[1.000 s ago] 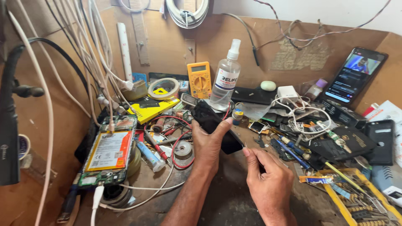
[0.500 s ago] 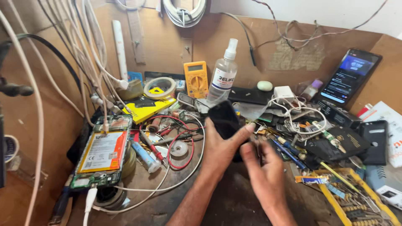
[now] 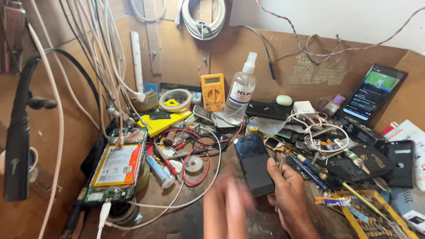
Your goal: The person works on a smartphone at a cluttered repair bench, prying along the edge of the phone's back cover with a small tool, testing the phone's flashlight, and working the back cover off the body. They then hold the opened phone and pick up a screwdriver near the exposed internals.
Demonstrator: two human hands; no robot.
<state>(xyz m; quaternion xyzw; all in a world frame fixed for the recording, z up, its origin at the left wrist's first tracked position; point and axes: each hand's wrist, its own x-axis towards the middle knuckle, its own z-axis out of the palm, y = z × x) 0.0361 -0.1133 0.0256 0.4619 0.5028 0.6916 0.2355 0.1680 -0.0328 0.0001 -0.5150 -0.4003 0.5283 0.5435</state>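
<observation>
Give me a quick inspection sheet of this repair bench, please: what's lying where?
Surface: brown bench, crowded.
Job's things: dark phone, screen up, gripped at its lower right edge by the right hand.
Clutter: opened phone at left, yellow multimeter, spray bottle, tape roll, screwdrivers at right.
Hands: left hand blurred, holds nothing visible.
Cables: white leads hang at left; red wire loops mid-bench.
Surroundings: lit phone propped against the back board.

— How are my hands sitting?

— My right hand (image 3: 290, 194) has its grip closed, thumb up on top, wrist bent inward. My left hand (image 3: 228, 208) hangs blurred beside it, fingers spread loosely.
</observation>
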